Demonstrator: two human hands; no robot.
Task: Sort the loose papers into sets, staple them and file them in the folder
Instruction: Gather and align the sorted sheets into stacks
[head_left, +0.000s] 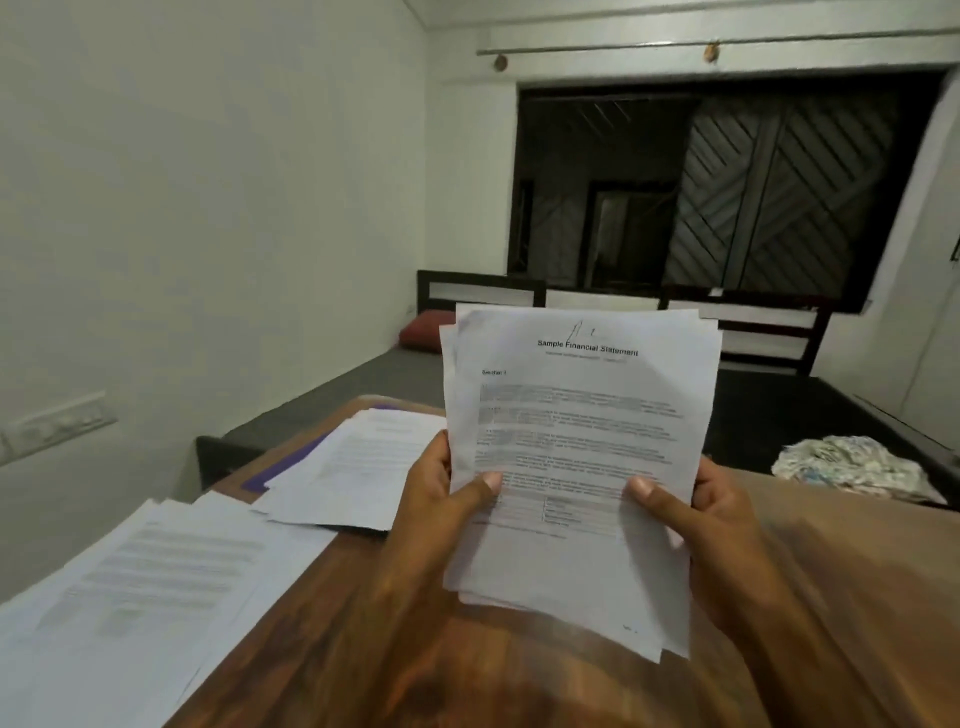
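I hold a stack of white printed papers (576, 441) upright above the wooden table (467, 665); the top sheet is headed "Sample Financial Statement". My left hand (436, 499) grips the stack's left edge with the thumb on the front. On the right edge my right hand (711, 535) grips it the same way. A second pile of papers (358, 467) lies on a purple folder (283, 470) at the table's far left. A third spread of papers (130, 597) lies at the near left edge. No stapler is in view.
A bed with a dark mattress (363, 384) and a red pillow (426, 330) stands beyond the table. A crumpled patterned cloth (852, 465) lies at the right. A white wall runs along the left, and a dark window is at the back.
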